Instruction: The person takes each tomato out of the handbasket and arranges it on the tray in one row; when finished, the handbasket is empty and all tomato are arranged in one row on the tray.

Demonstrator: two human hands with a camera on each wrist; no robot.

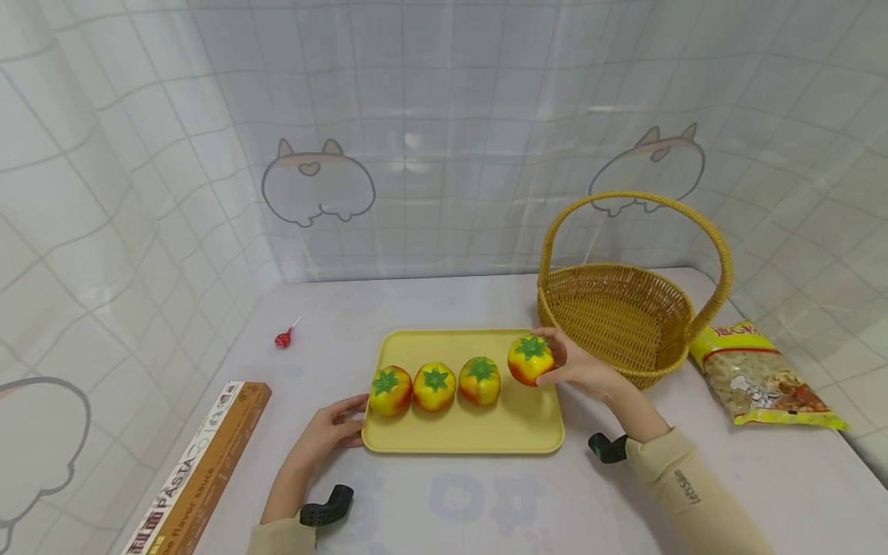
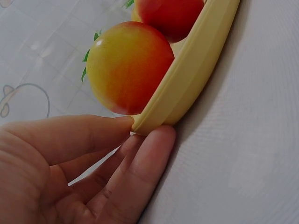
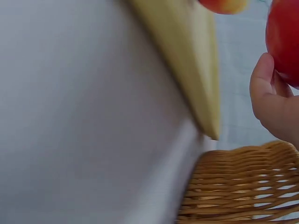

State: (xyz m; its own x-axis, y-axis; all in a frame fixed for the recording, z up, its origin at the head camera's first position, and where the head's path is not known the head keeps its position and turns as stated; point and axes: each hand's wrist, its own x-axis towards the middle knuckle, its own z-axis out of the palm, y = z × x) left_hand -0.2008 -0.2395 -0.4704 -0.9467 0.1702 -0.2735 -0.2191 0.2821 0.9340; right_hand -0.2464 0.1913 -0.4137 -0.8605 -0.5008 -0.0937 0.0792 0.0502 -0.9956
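On the pale yellow tray [image 1: 465,435], three yellow-and-red persimmons [image 1: 434,389] with green leafy tops sit in a row across its left and middle. My right hand [image 1: 579,368] grips another persimmon [image 1: 530,362] over the tray's right end, thumb on the near side and fingers behind. In the right wrist view this persimmon [image 3: 285,42] is held up beyond the tray edge, partly cut off by the frame. My left hand [image 1: 331,430] pinches the tray's left edge; in the left wrist view the thumb lies on the rim beside a persimmon [image 2: 131,67], with fingers below.
A wicker basket [image 1: 610,274] with a tall handle stands right behind the tray's right corner. Beyond it lies a yellow-edged food packet [image 1: 763,378]. A long pasta box [image 1: 208,470] lies at the left, and a red lollipop [image 1: 284,338] is farther back.
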